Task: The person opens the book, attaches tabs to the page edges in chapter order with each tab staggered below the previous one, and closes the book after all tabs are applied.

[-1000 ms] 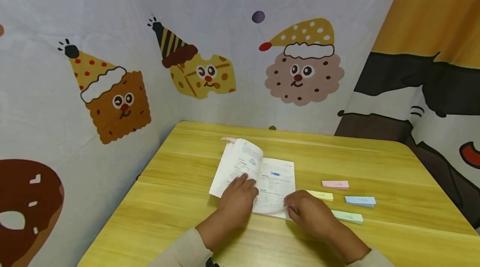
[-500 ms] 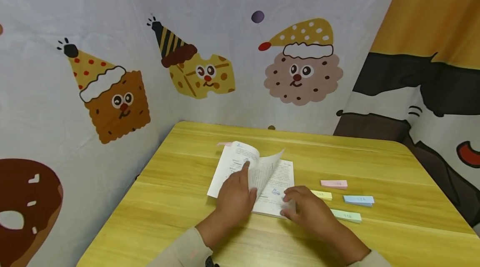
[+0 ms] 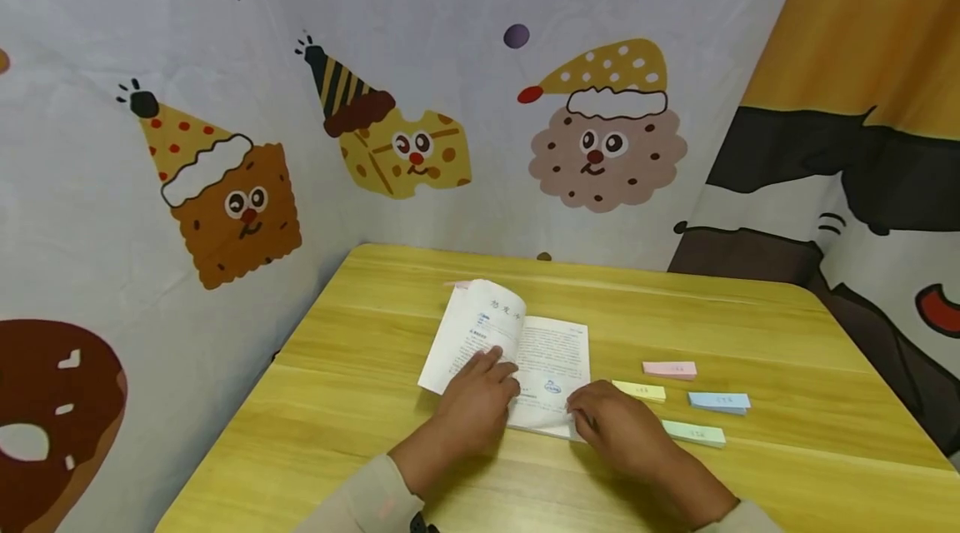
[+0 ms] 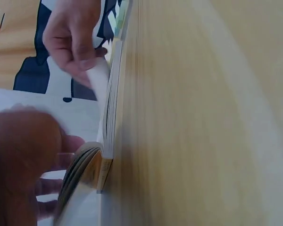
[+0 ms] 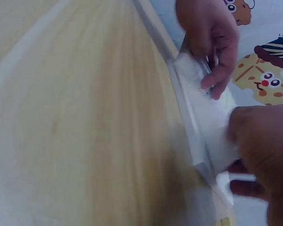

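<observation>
An open paperback book lies on the table, its left pages curving upward. My left hand rests on the left page near the spine, fingers spread over the paper. Seen from the left wrist, that hand lies against the bent stack of pages. At the lower right corner my right hand pinches a page between thumb and fingers and lifts it slightly. A pink tab sticks out at the top of the left pages.
Right of the book lie sticky-note pads: pink, yellow, blue and green, with small handwriting. The wooden table meets a cartoon-printed cloth at its back and left.
A page raised mid-turn half a second ago now lies on the left side under my left hand, showing a large heading. My right hand has gone from loose fingers to pinching another page corner.
</observation>
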Available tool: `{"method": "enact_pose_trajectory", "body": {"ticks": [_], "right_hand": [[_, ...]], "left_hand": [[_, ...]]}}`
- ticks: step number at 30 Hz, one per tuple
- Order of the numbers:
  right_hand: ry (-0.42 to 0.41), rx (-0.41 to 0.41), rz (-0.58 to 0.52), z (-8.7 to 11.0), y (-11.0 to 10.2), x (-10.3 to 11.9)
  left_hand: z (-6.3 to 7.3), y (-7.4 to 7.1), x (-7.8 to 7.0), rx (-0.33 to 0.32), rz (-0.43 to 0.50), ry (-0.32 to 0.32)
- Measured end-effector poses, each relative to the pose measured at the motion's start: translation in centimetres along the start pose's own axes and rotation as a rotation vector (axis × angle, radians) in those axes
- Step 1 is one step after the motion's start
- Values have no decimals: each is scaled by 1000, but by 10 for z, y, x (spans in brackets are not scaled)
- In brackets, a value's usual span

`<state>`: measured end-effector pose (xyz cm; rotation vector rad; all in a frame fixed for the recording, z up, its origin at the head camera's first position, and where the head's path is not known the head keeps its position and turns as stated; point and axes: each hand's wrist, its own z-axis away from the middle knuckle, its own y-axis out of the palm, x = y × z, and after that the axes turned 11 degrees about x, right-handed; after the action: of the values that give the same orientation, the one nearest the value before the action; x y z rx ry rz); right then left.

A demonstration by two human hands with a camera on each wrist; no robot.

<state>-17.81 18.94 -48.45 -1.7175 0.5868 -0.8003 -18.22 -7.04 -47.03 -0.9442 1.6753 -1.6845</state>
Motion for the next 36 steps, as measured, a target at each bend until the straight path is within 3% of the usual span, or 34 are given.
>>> {"method": "enact_pose_trajectory", "body": {"ticks": [6, 10, 12, 14, 16, 18, 20, 22, 27, 31, 36], "right_hand": [[-136, -291, -9, -5, -1, 2], [-138, -361, -10, -4, -1, 5], [-81, -304, -33, -2, -1, 6], [-17, -191, -56, 0, 0, 6], [38, -44, -76, 2, 0, 5], [66, 68, -80, 3, -1, 5], [73, 124, -78, 4, -1, 3], [66, 130, -72, 4, -2, 2], [13, 74, -26, 3, -1, 1], [-25, -65, 21, 1, 3, 0], [-126, -273, -3, -6, 2, 3]], "left_hand": [[-1, 1, -1, -1, 68, -40], [-3, 2, -2, -49, 119, -111], [-4, 3, -2, -127, 164, -157], [-5, 5, -2, -225, 188, -206], [-5, 5, -1, -310, 168, -259], [-6, 5, 0, -342, 113, -308], [-6, 3, 1, -319, 42, -326], [-5, 0, 1, -256, -20, -315], [-3, -3, -1, -122, -84, -179], [-2, 0, -3, -103, -20, -115], [-1, 3, -6, -44, 83, -141]]}}
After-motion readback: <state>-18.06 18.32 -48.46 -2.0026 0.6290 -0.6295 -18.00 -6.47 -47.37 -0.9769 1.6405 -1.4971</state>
